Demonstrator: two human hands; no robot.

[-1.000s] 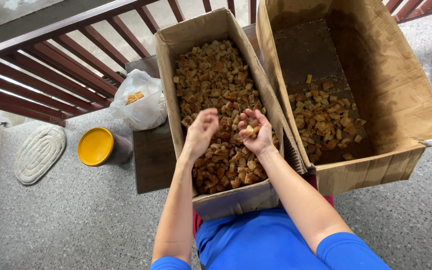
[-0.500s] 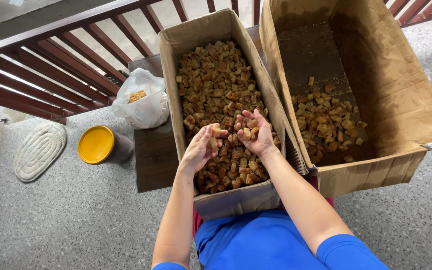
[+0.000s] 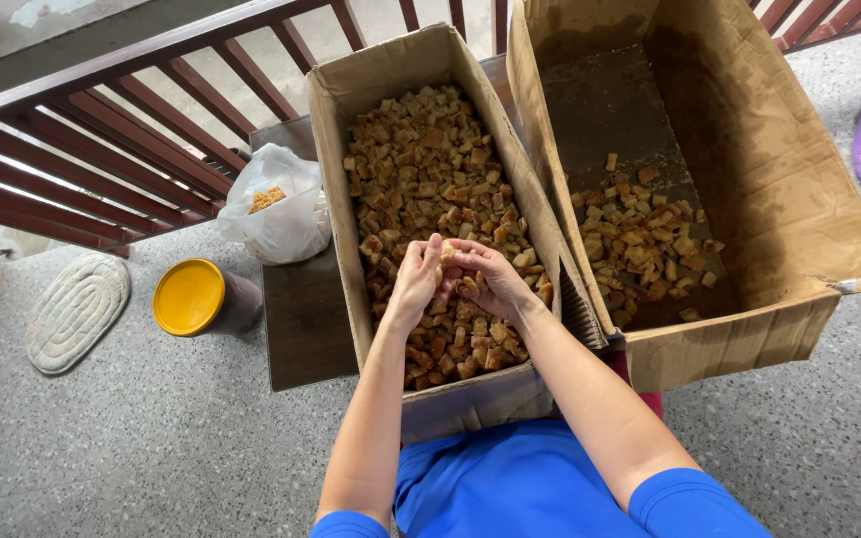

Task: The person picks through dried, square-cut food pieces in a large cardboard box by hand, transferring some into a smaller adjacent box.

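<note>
Brown cubed pieces (image 3: 429,169) filled the narrow cardboard box (image 3: 336,110) at frame centre. Left hand (image 3: 416,281) and right hand (image 3: 485,279) met over its lower half, fingers curled around a few pieces held between them. At 3 o'clock, the larger box (image 3: 799,199) held fewer cubes. At 9 o'clock: plastic bag (image 3: 286,214), yellow-lidded container (image 3: 189,296).
</note>
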